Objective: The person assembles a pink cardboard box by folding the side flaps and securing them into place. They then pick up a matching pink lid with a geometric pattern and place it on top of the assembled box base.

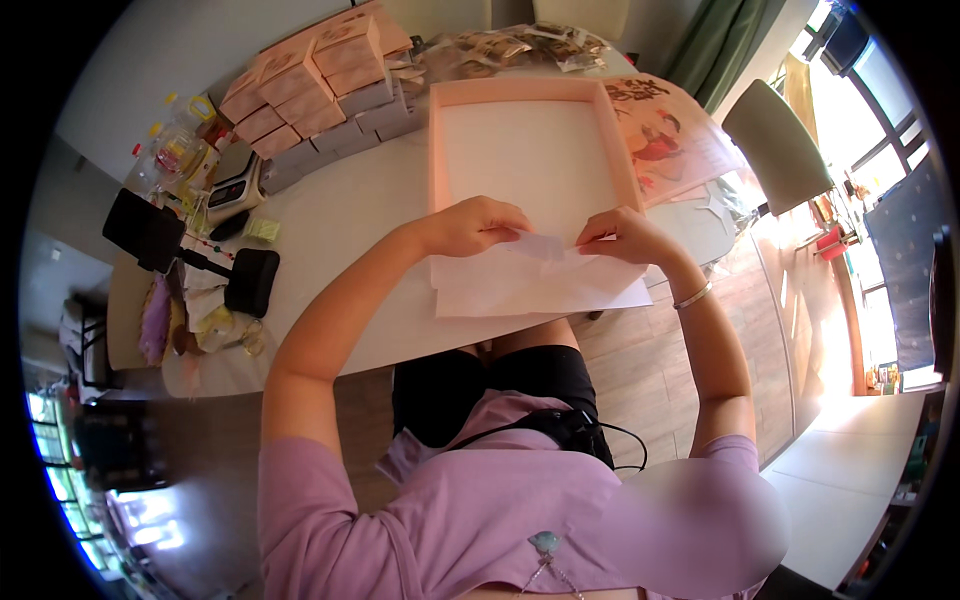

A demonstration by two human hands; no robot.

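A large shallow cardboard box (pixel 436 150) with pink walls and a white inside lies on the table in front of me. Three of its walls stand up, while a white flap (pixel 545 290) spreads flat on the side nearest me, partly over the table edge. At the flap's left part, my left hand (pixel 478 224) is closed, fingers pinching the white cardboard. My right hand (pixel 622 237), with a bracelet on its wrist, pinches the same cardboard farther right. A small folded piece of the flap shows between both hands; the fingertips are partly hidden.
Stacked pink boxes (pixel 300 85) stand at the back left of the table (pixel 350 215). A black phone holder (pixel 252 282), a scale (pixel 235 185) and bottles crowd the left end. Printed pink sheets (pixel 670 140) lie right of the box, with clear-wrapped packets (pixel 500 48) behind it. A chair (pixel 778 140) stands at right.
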